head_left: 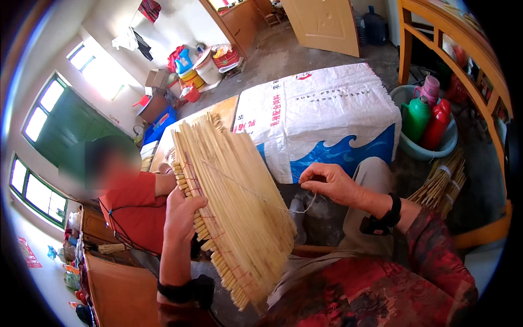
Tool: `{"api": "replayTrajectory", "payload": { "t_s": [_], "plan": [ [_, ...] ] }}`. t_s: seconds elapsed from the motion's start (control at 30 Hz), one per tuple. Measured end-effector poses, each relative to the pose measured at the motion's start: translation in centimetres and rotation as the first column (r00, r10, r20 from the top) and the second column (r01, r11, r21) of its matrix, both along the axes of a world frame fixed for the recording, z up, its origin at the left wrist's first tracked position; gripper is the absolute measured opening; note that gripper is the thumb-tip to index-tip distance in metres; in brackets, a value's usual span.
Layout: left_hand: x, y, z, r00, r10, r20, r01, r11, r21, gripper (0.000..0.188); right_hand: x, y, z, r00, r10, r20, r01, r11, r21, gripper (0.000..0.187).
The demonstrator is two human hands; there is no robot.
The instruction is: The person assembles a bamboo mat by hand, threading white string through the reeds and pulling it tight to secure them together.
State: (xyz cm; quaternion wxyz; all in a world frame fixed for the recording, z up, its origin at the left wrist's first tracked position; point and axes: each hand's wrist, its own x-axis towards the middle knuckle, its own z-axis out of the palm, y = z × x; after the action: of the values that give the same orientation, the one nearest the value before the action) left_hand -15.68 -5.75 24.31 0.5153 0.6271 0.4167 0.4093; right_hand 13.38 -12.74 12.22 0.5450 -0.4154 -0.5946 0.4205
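A panel of pale, straight plant stalks [245, 204], stitched side by side with reddish thread along its left edge, lies tilted across my lap. My left hand [181, 212] is closed on that left edge, thumb on top and the other fingers out of sight beneath. A thin white thread [312, 204] runs over the stalks and off the right side toward my right hand. Held above my knee, my right hand [333, 183] has thumb and forefinger pinched together on the thread. Whether a needle is in the pinch is too small to tell.
A table covered with a white and blue woven sack [321, 109] stands ahead. At right are a basin [400, 143] of thermos flasks, tied stalk bundles [444, 177] and a wooden frame [404, 43]. A person in red [133, 210] sits close on the left.
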Motion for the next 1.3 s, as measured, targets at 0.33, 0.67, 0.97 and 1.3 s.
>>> {"api": "replayTrajectory", "payload": {
  "t_s": [0.33,0.67,0.97,1.3],
  "plan": [
    [3.8,-8.5,8.0,0.957,0.035,-0.288,0.031,0.975,0.219,0.041,-3.4,-0.7,5.3,0.994,-0.102,0.043,0.076,0.911,0.406,0.023],
    [7.3,-7.3,4.3,0.981,-0.184,-0.054,0.191,0.964,0.184,0.038,-2.5,-2.0,8.6,0.923,-0.38,-0.062,0.357,0.784,0.507,0.019],
    [12.4,-0.9,-3.8,0.946,-0.317,-0.067,0.323,0.938,0.125,0.034,2.3,-1.0,2.2,0.853,-0.421,-0.308,0.48,0.866,0.144,0.009],
    [16.8,2.5,-11.9,0.928,-0.373,-0.011,0.373,0.927,-0.029,0.034,1.6,-0.9,-3.9,0.857,-0.493,-0.15,0.513,0.792,0.33,0.01]
  ]
}}
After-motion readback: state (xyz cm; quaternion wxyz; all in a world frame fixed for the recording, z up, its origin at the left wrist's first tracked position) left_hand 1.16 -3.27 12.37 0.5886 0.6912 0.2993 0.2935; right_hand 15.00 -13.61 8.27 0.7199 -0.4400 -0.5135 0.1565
